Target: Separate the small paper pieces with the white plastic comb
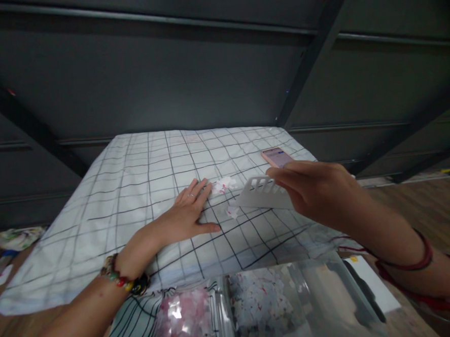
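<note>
My left hand (191, 211) lies flat on the white checked cloth (127, 195), its fingers spread. Just past its fingertips sits a small heap of white paper scraps with pink marks (224, 185), and a few more scraps (232, 211) lie nearer to me. My right hand (313, 186) pinches a thin white plastic scraper with slots along its upper edge (265, 199). The scraper stands tilted on its edge at the right of the scraps. Behind my right hand, partly covered by it, lies a phone in a pink case (276, 157), screen up.
At the near edge stands a clear plastic box (332, 299) with a bag of white scraps (259, 298) inside. Left of it is a clear bag of pink pieces (184, 318). A white flat item (372, 281) lies right of the box. Dark panels (166, 75) rise behind the table.
</note>
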Action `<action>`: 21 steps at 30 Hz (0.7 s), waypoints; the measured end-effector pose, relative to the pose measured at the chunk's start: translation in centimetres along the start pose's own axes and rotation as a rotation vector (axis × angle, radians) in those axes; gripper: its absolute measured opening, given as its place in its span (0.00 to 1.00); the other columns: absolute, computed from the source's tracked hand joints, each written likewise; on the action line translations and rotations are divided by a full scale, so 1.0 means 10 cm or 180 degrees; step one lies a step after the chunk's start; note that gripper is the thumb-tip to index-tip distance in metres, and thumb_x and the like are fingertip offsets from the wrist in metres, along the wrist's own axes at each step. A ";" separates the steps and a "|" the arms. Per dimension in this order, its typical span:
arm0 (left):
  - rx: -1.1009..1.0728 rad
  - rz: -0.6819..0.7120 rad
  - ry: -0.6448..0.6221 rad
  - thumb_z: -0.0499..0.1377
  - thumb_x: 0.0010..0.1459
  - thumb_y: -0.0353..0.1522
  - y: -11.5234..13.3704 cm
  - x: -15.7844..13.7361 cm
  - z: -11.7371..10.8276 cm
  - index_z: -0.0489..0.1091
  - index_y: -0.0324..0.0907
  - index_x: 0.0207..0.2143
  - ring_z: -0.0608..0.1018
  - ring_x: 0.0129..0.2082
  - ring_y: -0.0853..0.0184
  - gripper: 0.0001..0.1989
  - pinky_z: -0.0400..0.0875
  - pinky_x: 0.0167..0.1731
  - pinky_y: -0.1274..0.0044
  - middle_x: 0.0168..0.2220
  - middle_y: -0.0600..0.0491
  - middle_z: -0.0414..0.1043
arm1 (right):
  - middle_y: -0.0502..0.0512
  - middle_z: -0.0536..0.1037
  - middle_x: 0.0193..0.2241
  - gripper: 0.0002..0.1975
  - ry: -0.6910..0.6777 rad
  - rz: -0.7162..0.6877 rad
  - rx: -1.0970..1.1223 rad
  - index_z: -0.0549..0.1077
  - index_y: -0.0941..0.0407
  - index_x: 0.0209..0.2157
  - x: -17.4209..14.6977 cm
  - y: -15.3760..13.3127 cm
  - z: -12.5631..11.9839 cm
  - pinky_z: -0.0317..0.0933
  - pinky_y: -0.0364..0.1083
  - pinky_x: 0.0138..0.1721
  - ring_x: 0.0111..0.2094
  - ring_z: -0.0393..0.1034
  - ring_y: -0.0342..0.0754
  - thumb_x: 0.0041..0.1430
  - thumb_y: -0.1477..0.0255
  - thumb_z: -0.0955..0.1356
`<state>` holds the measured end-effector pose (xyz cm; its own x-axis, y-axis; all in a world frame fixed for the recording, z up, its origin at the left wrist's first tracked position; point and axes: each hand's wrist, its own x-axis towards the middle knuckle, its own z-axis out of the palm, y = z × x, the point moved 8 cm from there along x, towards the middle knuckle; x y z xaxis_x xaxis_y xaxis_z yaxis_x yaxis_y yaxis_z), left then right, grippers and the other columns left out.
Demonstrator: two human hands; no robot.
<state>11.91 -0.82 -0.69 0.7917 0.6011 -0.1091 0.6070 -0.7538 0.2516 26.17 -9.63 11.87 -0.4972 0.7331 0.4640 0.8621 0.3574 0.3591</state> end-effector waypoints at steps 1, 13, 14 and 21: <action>0.0007 0.0006 -0.0007 0.54 0.55 0.51 0.00 0.00 0.00 0.34 0.32 0.64 0.34 0.63 0.53 0.48 0.40 0.58 0.64 0.65 0.38 0.29 | 0.50 0.72 0.22 0.11 0.0038 0.0035 -0.0022 0.71 0.57 0.34 -0.02 0.02 -0.02 0.50 0.42 0.22 0.21 0.63 0.43 0.56 0.81 0.59; -0.0017 0.0031 0.0034 0.53 0.54 0.53 -0.01 0.02 0.02 0.34 0.32 0.64 0.35 0.63 0.51 0.49 0.41 0.58 0.62 0.65 0.37 0.29 | 0.51 0.72 0.23 0.15 0.0039 -0.0078 0.0054 0.70 0.59 0.38 0.10 -0.09 0.08 0.54 0.42 0.23 0.23 0.64 0.43 0.55 0.84 0.57; -0.0017 0.0031 0.0046 0.53 0.54 0.53 -0.02 0.02 0.02 0.35 0.31 0.64 0.35 0.63 0.51 0.49 0.41 0.58 0.62 0.65 0.36 0.29 | 0.51 0.72 0.23 0.15 0.0066 -0.0173 0.0106 0.70 0.60 0.38 0.11 -0.14 0.08 0.53 0.42 0.23 0.23 0.64 0.43 0.54 0.84 0.57; -0.0032 -0.0071 -0.0044 0.53 0.54 0.54 -0.07 -0.01 0.04 0.34 0.29 0.63 0.34 0.63 0.50 0.50 0.40 0.58 0.63 0.64 0.35 0.29 | 0.50 0.70 0.21 0.13 0.0442 -0.0290 0.0031 0.70 0.60 0.36 0.10 -0.21 -0.16 0.52 0.41 0.22 0.21 0.60 0.42 0.55 0.84 0.58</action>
<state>11.41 -0.48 -1.22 0.7788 0.6140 -0.1281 0.6240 -0.7374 0.2587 23.70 -10.61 12.90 -0.5814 0.6106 0.5377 0.8135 0.4248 0.3971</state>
